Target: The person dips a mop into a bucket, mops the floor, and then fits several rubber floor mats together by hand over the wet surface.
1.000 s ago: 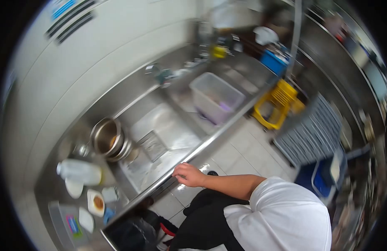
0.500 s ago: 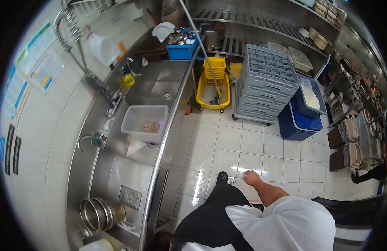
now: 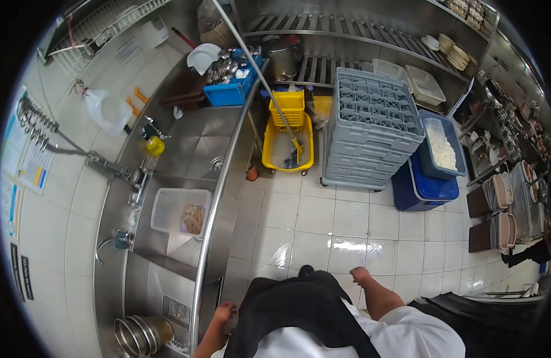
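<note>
My left hand (image 3: 226, 309) hangs beside the sink counter's front edge, empty, its fingers loosely bent and apart. Out over the tiled floor, my right hand (image 3: 360, 274) is curled closed, and nothing shows in it. The steel sink counter (image 3: 199, 274) runs along my left. In one of its basins sits a clear plastic tub (image 3: 163, 209) with a brownish item (image 3: 193, 219) inside. Nested steel pots (image 3: 145, 335) lie tilted on the counter near my left arm.
Ahead stand a yellow mop bucket (image 3: 312, 156) with a mop and a stack of grey glass racks (image 3: 371, 158) on wheels. A blue cooler (image 3: 415, 194) carries a tub of white contents (image 3: 440, 146). A blue cutlery bin (image 3: 225, 94) rests on the counter. The floor tiles (image 3: 281, 244) shine.
My view has moved forward and turned. My left hand has come into view beside the counter. The right arm has shifted slightly, and the mop bucket and racks appear farther left.
</note>
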A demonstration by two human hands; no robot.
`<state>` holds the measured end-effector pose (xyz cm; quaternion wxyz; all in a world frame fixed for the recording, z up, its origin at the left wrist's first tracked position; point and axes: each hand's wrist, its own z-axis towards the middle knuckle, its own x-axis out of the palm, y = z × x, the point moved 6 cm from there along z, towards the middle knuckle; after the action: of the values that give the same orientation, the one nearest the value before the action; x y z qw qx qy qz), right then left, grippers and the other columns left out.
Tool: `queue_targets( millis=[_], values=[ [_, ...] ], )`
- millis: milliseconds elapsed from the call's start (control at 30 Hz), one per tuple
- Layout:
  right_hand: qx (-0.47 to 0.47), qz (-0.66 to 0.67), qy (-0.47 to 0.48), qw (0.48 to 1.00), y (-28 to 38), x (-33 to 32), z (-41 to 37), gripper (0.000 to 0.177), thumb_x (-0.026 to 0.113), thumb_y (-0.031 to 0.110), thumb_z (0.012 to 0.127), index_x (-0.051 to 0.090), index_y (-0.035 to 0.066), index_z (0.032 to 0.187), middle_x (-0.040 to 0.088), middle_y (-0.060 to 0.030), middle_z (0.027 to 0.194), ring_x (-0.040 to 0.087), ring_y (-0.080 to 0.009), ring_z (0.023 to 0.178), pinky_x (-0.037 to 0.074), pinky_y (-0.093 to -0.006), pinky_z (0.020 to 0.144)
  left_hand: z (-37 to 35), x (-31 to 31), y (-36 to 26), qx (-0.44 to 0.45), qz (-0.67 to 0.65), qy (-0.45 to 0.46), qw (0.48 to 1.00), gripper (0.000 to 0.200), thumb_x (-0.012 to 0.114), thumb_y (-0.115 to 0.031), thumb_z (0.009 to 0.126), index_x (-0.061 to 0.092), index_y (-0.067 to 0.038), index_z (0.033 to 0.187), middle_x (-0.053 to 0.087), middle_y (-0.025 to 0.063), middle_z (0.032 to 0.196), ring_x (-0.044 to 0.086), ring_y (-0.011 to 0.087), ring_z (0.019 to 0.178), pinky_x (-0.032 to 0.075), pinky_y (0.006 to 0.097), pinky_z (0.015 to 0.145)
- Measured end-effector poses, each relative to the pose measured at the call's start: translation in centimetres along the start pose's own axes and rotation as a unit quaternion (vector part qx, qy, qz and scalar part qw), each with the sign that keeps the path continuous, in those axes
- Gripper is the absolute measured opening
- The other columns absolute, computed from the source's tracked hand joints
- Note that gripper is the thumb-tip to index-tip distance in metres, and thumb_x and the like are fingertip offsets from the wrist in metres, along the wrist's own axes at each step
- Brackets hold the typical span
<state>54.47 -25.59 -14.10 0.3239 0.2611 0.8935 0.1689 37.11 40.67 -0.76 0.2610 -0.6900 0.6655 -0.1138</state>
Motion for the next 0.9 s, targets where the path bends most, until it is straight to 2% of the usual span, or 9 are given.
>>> queue_targets(
  millis=[100, 267, 433, 567, 600, 733, 767, 833, 900],
  values=[
    [0.085, 0.236, -0.063, 0.966, 5.4, -3.5, 1.4, 0.034, 0.064, 0.032, 0.095, 0.071, 0.003, 0.11, 0.068, -0.009, 0.094, 0.071, -0.0227, 0.077, 0.052, -0.038, 0.053, 2.7, 1.9, -5.2, 0.004, -0.036, 0.018, 0.999, 0.032, 0.068, -0.03, 0.101, 0.066, -0.011, 0.126, 0.072, 0.0006, 0.103, 0.071, 0.0206, 0.089, 0.05, 0.0352, 0.07],
    [0.111, 0.345, -0.081, 0.928, 9.2, -7.0, 3.2, 0.043, 0.065, 0.034, 0.094, 0.068, 0.004, 0.124, 0.07, -0.0085, 0.099, 0.072, -0.0235, 0.082, 0.051, -0.0341, 0.055, 9.5, 5.4, -20.0, 0.108, -0.014, 0.073, 0.991, 0.032, 0.07, -0.03, 0.101, 0.067, -0.009, 0.126, 0.073, 0.001, 0.107, 0.071, 0.0176, 0.093, 0.051, 0.0318, 0.073],
    [0.148, 0.262, -0.135, 0.944, 3.3, -8.9, 3.1, 0.045, 0.061, 0.038, 0.096, 0.072, 0.001, 0.118, 0.075, -0.0149, 0.092, 0.073, -0.0256, 0.073, 0.053, -0.0397, 0.058, 12.7, 13.1, -46.0, 0.225, 0.013, 0.095, 0.97, 0.027, 0.067, -0.024, 0.103, 0.067, -0.009, 0.126, 0.072, 0.0003, 0.108, 0.068, 0.013, 0.093, 0.05, 0.0266, 0.077],
    [0.352, 0.495, -0.163, 0.777, -3.5, -8.0, -3.2, 0.045, 0.065, 0.036, 0.096, 0.067, 0.002, 0.125, 0.073, -0.0187, 0.114, 0.074, -0.0336, 0.087, 0.06, -0.0447, 0.067, 19.0, 16.8, -69.5, 0.405, -0.067, 0.15, 0.899, 0.028, 0.066, -0.025, 0.104, 0.065, -0.009, 0.127, 0.071, 0.0008, 0.109, 0.066, 0.0121, 0.094, 0.05, 0.0263, 0.076],
    [0.349, 0.379, -0.127, 0.848, -1.9, -10.0, -5.4, 0.041, 0.064, 0.034, 0.095, 0.069, 0.006, 0.124, 0.074, -0.0193, 0.115, 0.075, -0.035, 0.092, 0.06, -0.0466, 0.073, 19.7, 17.2, -76.0, 0.449, -0.1, 0.17, 0.871, 0.03, 0.066, -0.026, 0.105, 0.064, -0.008, 0.128, 0.07, 0.0009, 0.109, 0.065, 0.0115, 0.094, 0.05, 0.0265, 0.077],
    [0.169, -0.161, -0.108, 0.966, 0.1, -14.8, -7.1, 0.036, 0.061, 0.037, 0.094, 0.074, 0.018, 0.122, 0.076, -0.0181, 0.113, 0.072, -0.0383, 0.106, 0.057, -0.0514, 0.092, 21.8, 15.2, -100.2, 0.567, -0.229, 0.052, 0.79, 0.037, 0.066, -0.013, 0.102, 0.058, -0.001, 0.136, 0.069, 0.0074, 0.118, 0.064, 0.0145, 0.101, 0.052, 0.0279, 0.086],
    [0.17, -0.162, -0.113, 0.966, 0.0, -15.4, -6.5, 0.036, 0.061, 0.037, 0.094, 0.074, 0.018, 0.122, 0.076, -0.0181, 0.113, 0.072, -0.0383, 0.106, 0.057, -0.0514, 0.092, 23.3, 14.2, -105.5, 0.588, -0.22, -0.021, 0.778, 0.042, 0.069, -0.012, 0.099, 0.056, 0.0, 0.138, 0.068, 0.0104, 0.122, 0.064, 0.0178, 0.108, 0.051, 0.0314, 0.094],
    [0.038, -0.046, -0.248, 0.967, 2.1, -16.9, -5.9, 0.036, 0.066, 0.038, 0.097, 0.07, 0.005, 0.112, 0.073, -0.0107, 0.094, 0.072, -0.0267, 0.079, 0.057, -0.0486, 0.066, 26.8, 12.0, -114.7, 0.616, -0.24, -0.122, 0.741, 0.055, 0.075, -0.013, 0.094, 0.052, 0.003, 0.142, 0.066, 0.0171, 0.129, 0.062, 0.024, 0.12, 0.048, 0.0367, 0.105],
    [0.211, 0.333, -0.252, 0.884, 3.2, -16.5, -3.0, 0.037, 0.067, 0.035, 0.097, 0.07, 0.003, 0.114, 0.074, -0.0115, 0.096, 0.072, -0.0254, 0.083, 0.057, -0.0457, 0.072, 29.2, 10.9, -121.7, 0.591, -0.232, -0.218, 0.741, 0.068, 0.081, -0.02, 0.09, 0.048, 0.007, 0.143, 0.063, 0.0225, 0.133, 0.06, 0.0273, 0.124, 0.047, 0.0376, 0.107]
  ],
)
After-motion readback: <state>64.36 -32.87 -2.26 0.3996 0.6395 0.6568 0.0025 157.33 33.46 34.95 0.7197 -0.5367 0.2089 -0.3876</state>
